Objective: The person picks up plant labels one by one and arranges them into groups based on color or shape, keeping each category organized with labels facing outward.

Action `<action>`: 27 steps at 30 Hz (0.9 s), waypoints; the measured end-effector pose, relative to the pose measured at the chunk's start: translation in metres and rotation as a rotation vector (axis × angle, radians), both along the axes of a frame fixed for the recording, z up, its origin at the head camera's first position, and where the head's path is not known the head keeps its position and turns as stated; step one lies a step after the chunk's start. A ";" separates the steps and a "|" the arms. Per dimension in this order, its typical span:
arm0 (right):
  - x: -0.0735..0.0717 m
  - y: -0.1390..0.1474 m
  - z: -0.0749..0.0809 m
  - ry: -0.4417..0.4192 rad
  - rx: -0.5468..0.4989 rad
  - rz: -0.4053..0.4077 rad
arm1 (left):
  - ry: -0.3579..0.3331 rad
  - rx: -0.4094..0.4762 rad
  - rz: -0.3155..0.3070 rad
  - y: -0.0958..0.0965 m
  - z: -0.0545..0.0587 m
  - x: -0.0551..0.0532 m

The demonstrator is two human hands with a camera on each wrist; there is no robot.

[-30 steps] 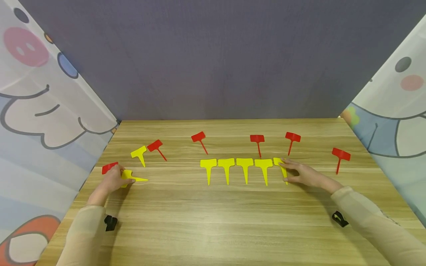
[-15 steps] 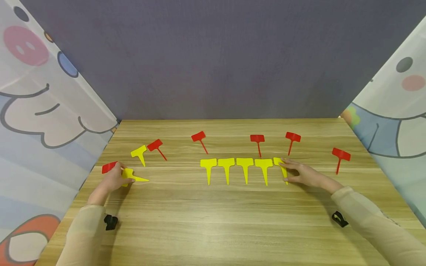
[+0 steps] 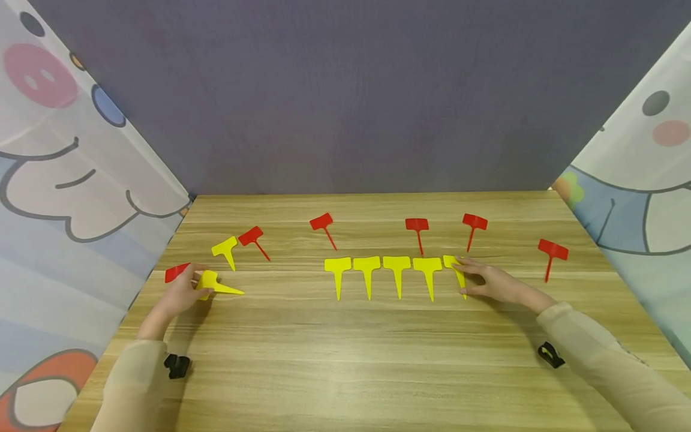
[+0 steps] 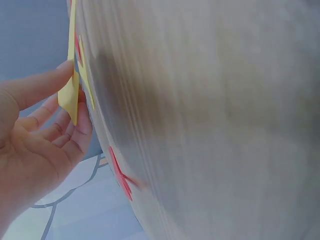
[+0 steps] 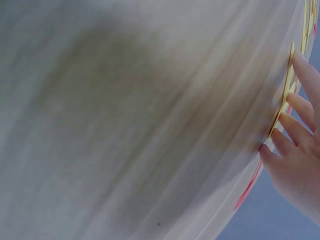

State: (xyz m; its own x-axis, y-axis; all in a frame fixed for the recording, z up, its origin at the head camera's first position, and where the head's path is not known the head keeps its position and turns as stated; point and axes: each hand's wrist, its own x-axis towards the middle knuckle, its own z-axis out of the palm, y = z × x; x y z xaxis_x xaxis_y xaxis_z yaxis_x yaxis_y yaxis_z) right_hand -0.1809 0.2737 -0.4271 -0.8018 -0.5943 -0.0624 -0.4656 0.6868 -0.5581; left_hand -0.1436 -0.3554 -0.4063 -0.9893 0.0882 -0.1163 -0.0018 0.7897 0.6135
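Observation:
In the head view my left hand point(image 3: 179, 295) pinches a yellow T-shaped plant label point(image 3: 207, 281), its pointed stem to the right. The left wrist view shows the thumb on this label's broad end, raised off the wood. A red plant label point(image 3: 175, 273) lies just past that hand, partly covered by it. My right hand point(image 3: 495, 283) rests its fingertips and thumb on another yellow plant label point(image 3: 460, 278) at the right end of a row. The rest of the row, several yellow plant labels point(image 3: 396, 264), lies side by side, stems toward me.
Several red plant labels point(image 3: 417, 224) lie scattered behind the row and at the right. One loose yellow label point(image 3: 224, 246) is at back left. A grey panel point(image 3: 345, 96) stands behind the wooden table point(image 3: 335, 360), with printed cloths point(image 3: 92, 180) at the sides.
My left hand turns its yellow label a little, and the stem tip shifts slightly right. The left wrist moves slightly toward me. My right hand stays put.

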 end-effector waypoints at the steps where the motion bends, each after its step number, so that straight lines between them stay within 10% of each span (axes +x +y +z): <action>1: 0.000 0.000 0.000 -0.003 -0.002 0.002 | 0.007 0.014 0.003 0.000 0.000 0.000; 27: 0.000 -0.001 0.002 -0.007 0.004 0.003 | 0.039 0.147 -0.044 0.030 0.011 -0.019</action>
State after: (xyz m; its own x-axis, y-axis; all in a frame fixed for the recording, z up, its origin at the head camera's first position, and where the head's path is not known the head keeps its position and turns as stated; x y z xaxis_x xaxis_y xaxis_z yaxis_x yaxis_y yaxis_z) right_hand -0.1809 0.2724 -0.4250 -0.7998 -0.5962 -0.0703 -0.4635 0.6877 -0.5588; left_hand -0.1621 -0.3253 -0.3949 -0.9876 0.1448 -0.0601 0.0572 0.6898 0.7217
